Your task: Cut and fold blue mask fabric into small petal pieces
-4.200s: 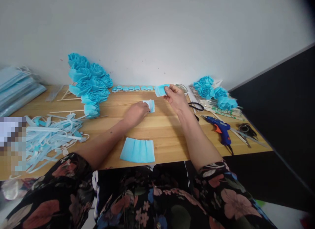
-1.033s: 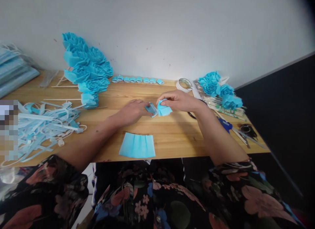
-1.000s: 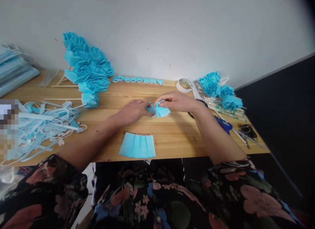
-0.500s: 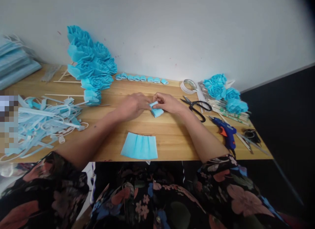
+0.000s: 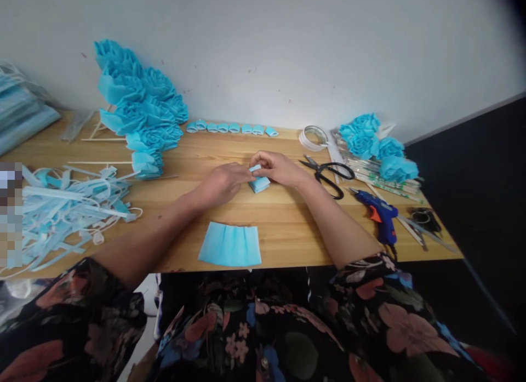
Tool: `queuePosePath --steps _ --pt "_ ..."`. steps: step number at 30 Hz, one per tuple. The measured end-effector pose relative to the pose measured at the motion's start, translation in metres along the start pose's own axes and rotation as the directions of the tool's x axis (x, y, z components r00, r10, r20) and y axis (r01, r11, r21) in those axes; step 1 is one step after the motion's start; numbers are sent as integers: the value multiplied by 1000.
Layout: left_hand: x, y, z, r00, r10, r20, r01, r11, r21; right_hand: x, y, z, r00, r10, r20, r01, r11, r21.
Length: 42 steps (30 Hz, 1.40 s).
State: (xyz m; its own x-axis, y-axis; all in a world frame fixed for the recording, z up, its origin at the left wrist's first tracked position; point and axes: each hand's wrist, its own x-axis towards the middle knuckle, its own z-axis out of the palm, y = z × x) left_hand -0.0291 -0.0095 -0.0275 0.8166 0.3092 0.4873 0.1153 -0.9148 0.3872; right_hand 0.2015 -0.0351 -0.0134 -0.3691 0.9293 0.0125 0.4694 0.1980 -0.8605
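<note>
Over the middle of the table, a small folded piece of blue face-mask fabric (image 5: 260, 185) sits between my two hands. My right hand (image 5: 279, 169) is closed on it, thumb and fingers pinching its upper part. My left hand (image 5: 225, 183) reaches in from the left, fingers pressed together on its left edge; the fingertips are partly hidden. Closer to me lies a flat, pleated blue mask sheet (image 5: 230, 245) with its straps cut off.
Blue fabric roses (image 5: 139, 91) on sticks stand at left, above cut mask strips (image 5: 82, 201). Several folded blue pieces (image 5: 234, 128) line the wall. At right are a tape roll (image 5: 314, 138), black-handled scissors (image 5: 329, 174), a blue glue gun (image 5: 380, 215) and more roses (image 5: 364, 135).
My fingers have shifted slightly on the folded piece, which now shows its stacked edges more. The whole view has turned a little; things on the table stay in place.
</note>
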Motion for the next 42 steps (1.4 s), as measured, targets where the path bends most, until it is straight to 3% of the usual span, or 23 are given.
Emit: queuePosePath --steps 5,11,14,18,21,24,27,30,32,34,37,42 --pt "2 6 4 989 -93 112 80 990 115 -3 -5 1 999 8 -51 -12 997 -82" --pt "10 18 7 957 -219 192 175 960 220 -15 -25 -11 981 -66 -183 2 944 -329" --pt "10 20 7 948 -249 198 196 948 250 -21 -37 -18 996 -53 -67 18 895 -445" --pt "6 21 6 972 -163 170 106 947 302 -37 -39 -14 987 -72 147 147 785 -601" --pt "4 20 5 969 -142 203 67 939 338 -55 -31 0 989 -116 94 149 714 -684" --pt "2 19 3 950 -194 246 103 935 340 -75 -26 16 988 -157 7 111 666 -738" --pt "0 16 3 941 -205 271 113 941 320 -93 -25 17 988 -152 -18 87 654 -751" --pt "-1 14 3 945 -162 286 79 956 281 -108 -25 -8 990 -54 -132 -70 620 -782" --pt "-2 13 2 943 -142 302 57 960 273 -115 -23 -30 945 51 -324 -303 519 -800" --pt "-3 12 1 936 -138 322 45 959 279 -119 -21 -48 879 192 -437 -477 369 -798" --pt "-4 11 1 930 -140 340 32 952 305 -116 -17 -57 822 314 -475 -555 256 -791" --pt "-3 14 3 913 -169 372 28 935 355 -110 -10 -58 813 324 -484 -568 257 -782"
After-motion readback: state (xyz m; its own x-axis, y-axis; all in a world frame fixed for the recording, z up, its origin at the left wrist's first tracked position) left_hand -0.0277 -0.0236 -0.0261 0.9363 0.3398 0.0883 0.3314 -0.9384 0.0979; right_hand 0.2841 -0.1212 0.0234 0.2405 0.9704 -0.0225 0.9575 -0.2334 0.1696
